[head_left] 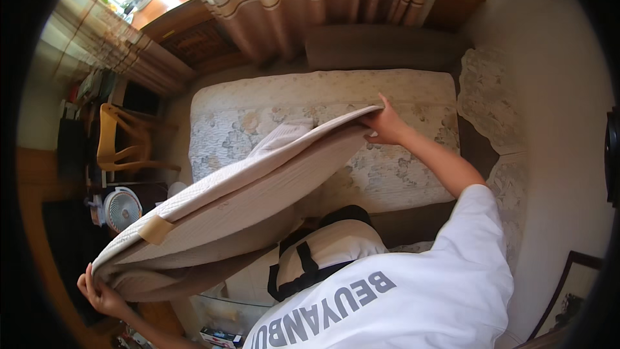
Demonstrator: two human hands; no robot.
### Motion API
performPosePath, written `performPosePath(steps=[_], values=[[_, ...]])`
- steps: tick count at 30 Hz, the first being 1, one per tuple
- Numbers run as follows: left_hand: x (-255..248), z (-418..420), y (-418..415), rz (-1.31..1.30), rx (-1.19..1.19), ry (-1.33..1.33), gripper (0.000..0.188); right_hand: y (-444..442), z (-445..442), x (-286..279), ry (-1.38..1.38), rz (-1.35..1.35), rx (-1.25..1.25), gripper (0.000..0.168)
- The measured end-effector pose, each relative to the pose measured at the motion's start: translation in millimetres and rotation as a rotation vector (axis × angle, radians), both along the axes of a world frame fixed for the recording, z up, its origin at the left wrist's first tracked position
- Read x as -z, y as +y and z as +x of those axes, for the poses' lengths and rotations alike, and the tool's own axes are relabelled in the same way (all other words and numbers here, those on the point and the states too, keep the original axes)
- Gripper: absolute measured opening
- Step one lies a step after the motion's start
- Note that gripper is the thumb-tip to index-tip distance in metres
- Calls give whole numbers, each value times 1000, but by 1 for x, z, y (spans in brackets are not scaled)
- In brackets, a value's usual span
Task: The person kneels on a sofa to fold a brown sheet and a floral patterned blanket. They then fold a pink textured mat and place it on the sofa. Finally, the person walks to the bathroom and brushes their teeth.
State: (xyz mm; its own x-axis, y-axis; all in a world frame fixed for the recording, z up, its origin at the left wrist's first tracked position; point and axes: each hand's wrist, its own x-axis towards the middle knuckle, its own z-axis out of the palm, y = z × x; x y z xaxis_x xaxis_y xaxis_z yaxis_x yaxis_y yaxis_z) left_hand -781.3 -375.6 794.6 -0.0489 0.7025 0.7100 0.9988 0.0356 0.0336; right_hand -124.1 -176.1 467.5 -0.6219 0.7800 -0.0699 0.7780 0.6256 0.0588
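A pale quilted cloth, perhaps a blanket or bed cover, is stretched in the air between my two hands. My left hand grips its edge at the lower left. At the upper right, my right hand pinches another part of the edge, with one finger sticking up. The cloth hangs in folds, and a tan band shows on its rim. Behind it lies a mattress or padded seat with a floral quilted cover, partly hidden by the cloth.
A cream and black bag is close in front of me, beside a glass-topped table. To the left are a wooden chair and a small fan. Curtains hang at the back; a wall bounds the right side.
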Motion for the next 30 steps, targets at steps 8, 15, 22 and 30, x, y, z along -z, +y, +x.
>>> performPosePath(steps=[8,15,22,30], values=[[70,-58,28,152,-193,80,24,-112,83,-211,74,422,-61,5],[114,-81,34,-145,-137,-109,33,-342,79,-303,126,642,618,21],[130,-68,49,85,-60,-178,27,-368,104,-286,548,1005,980,11],[169,-39,224,-70,340,-426,29,-201,162,-219,248,725,773,26]])
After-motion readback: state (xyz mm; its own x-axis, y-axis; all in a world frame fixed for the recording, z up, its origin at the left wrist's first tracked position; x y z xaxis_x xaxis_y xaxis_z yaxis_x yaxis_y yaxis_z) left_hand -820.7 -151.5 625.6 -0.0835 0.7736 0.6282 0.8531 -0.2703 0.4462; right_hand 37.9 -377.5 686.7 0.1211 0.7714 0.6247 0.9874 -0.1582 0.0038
